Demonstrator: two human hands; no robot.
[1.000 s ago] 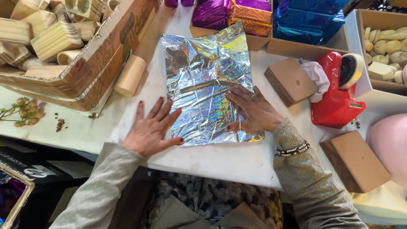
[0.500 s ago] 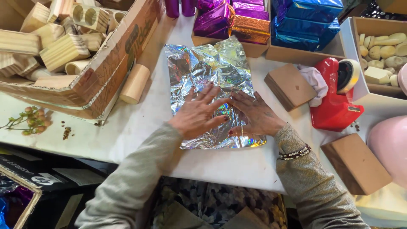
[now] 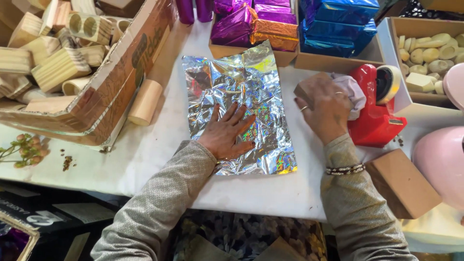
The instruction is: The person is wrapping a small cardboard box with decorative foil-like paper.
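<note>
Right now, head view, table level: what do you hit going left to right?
Dried sprig → wooden cylinder → left hand on the silver foil sheet → right hand on a brown box → red tape dispenser → pink rounded object.

The right hand (image 3: pixel 327 110) hides most of the small brown box (image 3: pixel 304 89); at three o'clock the pink round thing (image 3: pixel 442 164) is cut off.

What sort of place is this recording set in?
Probably a craft or gift-wrapping workbench: a crinkled holographic foil sheet lies on the white table, beside a red tape dispenser and foil-wrapped boxes.
</note>
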